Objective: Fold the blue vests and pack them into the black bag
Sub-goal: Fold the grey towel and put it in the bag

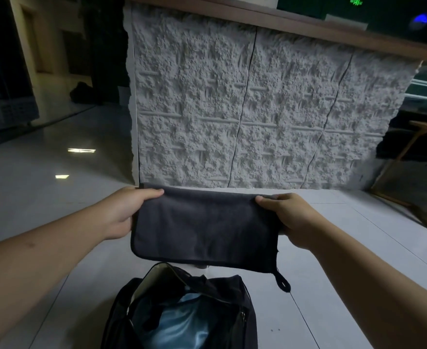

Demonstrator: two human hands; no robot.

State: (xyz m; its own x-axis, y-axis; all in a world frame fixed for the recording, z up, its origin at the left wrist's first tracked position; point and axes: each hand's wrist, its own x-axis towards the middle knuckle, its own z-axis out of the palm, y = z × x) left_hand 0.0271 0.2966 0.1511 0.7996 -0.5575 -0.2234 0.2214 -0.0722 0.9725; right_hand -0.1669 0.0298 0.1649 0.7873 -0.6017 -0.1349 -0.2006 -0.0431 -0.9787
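Seen from a head camera looking down, two bare arms reach forward and hold a folded dark cloth (pixel 205 227) stretched flat in the air between them. The left hand (pixel 129 212) pinches the cloth's left edge, thumb on top and fingers curled underneath. The right hand (pixel 286 217) pinches the right edge the same way. A small loop (pixel 283 283) hangs from the cloth's lower right corner. Directly below the cloth, a black bag (pixel 182 311) sits open on the pale tiled floor (pixel 56 210), unzipped, with shiny light blue fabric (pixel 182 323) lying inside it. Behind the cloth stands a rough grey textured wall panel (pixel 257 109) under a brown ledge (pixel 308 31).
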